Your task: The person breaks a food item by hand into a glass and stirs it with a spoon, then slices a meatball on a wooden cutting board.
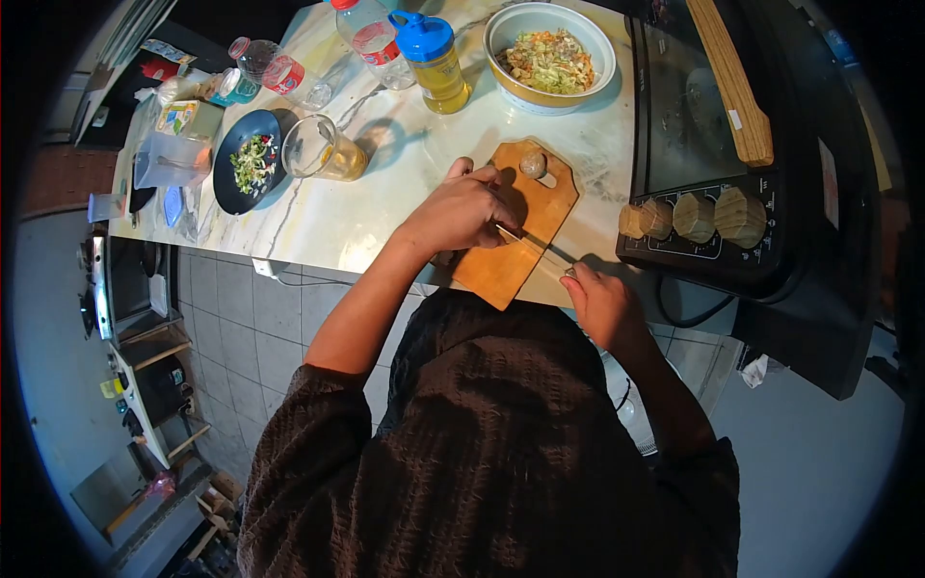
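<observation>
R hand (pixel 605 303) is closed on knife (pixel 551 260) over board (pixel 482 275); L hand (pixel 461 207) bends near blade (pixel 532 248), its grip unclear. Hands are apart. L fingers may be cut if blade slips.

open marble between cutting board (pixel 501 262) and glass cup (pixel 325 149), oven (pixel 699 193) blocking right side, bowl (pixel 549 96) beyond

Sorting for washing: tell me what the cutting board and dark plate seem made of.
The cutting board looks like smooth wood, judging by its orange-brown surface. The dark plate looks smooth and nearly black, but its material is open: glazed ceramic, plastic or coated metal would all fit that plain surface.
</observation>
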A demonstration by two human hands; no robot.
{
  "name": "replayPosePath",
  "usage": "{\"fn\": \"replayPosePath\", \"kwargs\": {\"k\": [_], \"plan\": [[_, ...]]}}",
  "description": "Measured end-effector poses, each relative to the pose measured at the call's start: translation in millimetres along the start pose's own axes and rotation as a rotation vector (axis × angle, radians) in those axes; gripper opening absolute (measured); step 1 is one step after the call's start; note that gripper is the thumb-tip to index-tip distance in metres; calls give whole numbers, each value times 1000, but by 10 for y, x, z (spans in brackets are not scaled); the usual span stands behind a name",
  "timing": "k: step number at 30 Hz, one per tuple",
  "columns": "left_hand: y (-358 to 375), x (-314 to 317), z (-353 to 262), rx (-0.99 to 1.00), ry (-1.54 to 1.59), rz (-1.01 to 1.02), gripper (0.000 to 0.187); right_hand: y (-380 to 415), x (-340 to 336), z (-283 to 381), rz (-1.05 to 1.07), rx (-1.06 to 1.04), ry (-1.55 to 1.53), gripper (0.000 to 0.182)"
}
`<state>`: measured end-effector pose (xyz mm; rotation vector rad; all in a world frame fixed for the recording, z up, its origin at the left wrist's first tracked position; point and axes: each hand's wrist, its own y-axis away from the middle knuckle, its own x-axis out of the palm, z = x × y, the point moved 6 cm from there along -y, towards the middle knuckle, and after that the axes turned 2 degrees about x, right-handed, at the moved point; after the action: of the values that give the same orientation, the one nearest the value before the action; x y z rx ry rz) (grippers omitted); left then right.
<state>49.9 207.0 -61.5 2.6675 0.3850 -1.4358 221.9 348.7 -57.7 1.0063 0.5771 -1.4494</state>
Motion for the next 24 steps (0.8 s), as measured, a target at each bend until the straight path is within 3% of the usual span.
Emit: {"fn": "replayPosePath", "kwargs": {"k": [24], "plan": [[-41, 43, 12, -20, -17, 97, 35, -93, 203, -148, 117, -56, 16, 27]]}}
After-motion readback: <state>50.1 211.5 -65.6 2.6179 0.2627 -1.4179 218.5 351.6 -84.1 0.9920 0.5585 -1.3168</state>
